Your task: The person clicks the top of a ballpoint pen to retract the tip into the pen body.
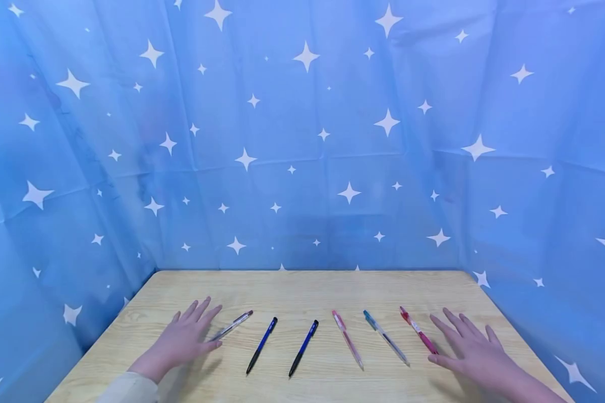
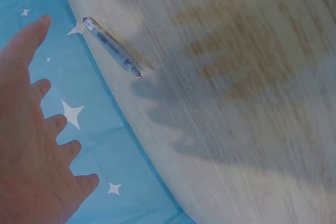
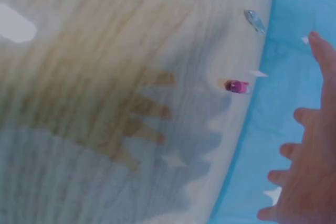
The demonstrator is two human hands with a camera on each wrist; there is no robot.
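Over the table's left side my left hand (image 1: 184,338) hovers with its fingers spread, holding nothing. Nearest it lies a clear pen with a dark end (image 1: 232,326), its lower tip partly behind the hand in the head view. Two blue pens with black grips, one (image 1: 262,346) left of the other (image 1: 304,348), lie slanted near the middle. To their right are a pink pen (image 1: 348,340), a clear pen with a teal top (image 1: 386,337) and a red-pink pen (image 1: 418,330). Close beside that last one, my right hand (image 1: 471,350) is spread above the wood, with nothing in it.
The pens lie in a row across a light wooden table (image 1: 302,291) with rounded back corners. A blue curtain with white stars (image 1: 302,140) hangs behind the table and along both sides. Both hands cast shadows on the tabletop.
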